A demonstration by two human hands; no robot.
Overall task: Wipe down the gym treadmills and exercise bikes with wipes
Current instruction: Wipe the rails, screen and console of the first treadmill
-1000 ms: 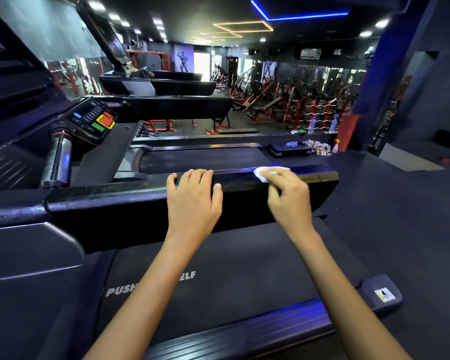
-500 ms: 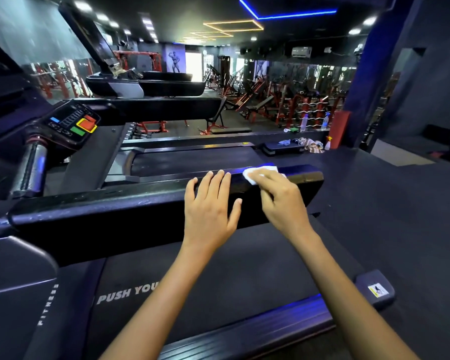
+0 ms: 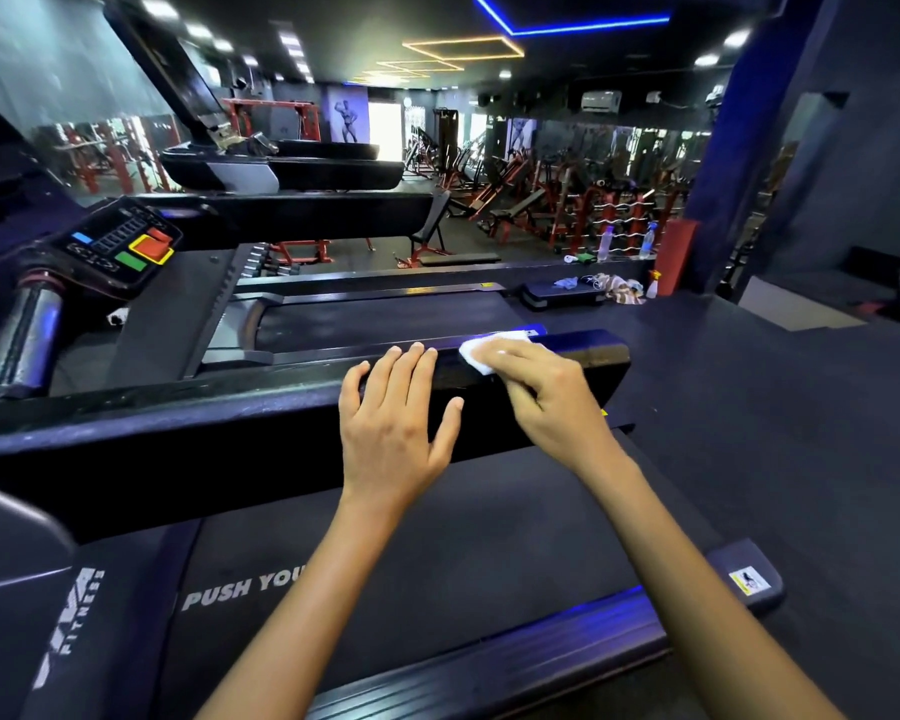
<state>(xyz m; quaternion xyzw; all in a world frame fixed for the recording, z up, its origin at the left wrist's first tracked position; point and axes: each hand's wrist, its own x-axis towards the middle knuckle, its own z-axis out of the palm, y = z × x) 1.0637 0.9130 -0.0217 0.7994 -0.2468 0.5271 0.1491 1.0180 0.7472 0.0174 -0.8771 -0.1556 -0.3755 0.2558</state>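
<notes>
Room: a dim gym with blue and yellow ceiling light strips, red weight racks at the back, and a mirror wall to my left.
Treadmill: I stand on its belt [image 3: 437, 553], printed "PUSH YOU"; its black side rail [image 3: 230, 433] runs across in front of me.
Around: a control panel [image 3: 120, 246] with red, green and blue buttons sits at the rail's left end; beyond the rail lies a second treadmill's belt [image 3: 385, 319]; cloths and a spray bottle [image 3: 652, 285] lie on the floor past it.
Left hand: my left hand [image 3: 396, 423] lies flat on the rail, fingers straight and spread, holding nothing.
Right hand: my right hand [image 3: 552, 402] presses a white wipe [image 3: 481, 353] onto the rail's top near its right end, fingers bent over it.
</notes>
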